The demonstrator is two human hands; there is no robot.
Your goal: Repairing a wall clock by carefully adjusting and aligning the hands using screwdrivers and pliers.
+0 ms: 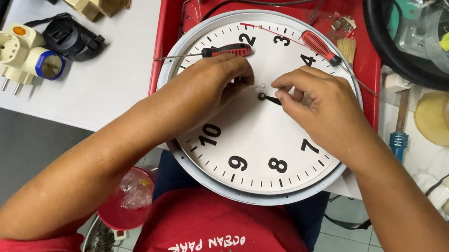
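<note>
Overhead, a large white wall clock (251, 147) lying face up, resting partly on a red tray (171, 13) on a white counter (96, 79). Left hand (216, 78) curled on the dial, fingertips pinched near the centre; whether anything is held cannot be told. Right hand (313, 97) likewise curled, fingers closed around the black centre hub (262, 97) and a short dark clock hand. Just beyond the left hand, a red-handled screwdriver (226, 51); beyond the right hand, a second red screwdriver (320, 46). Far left of the left hand, plug adapters (21, 53).
</note>
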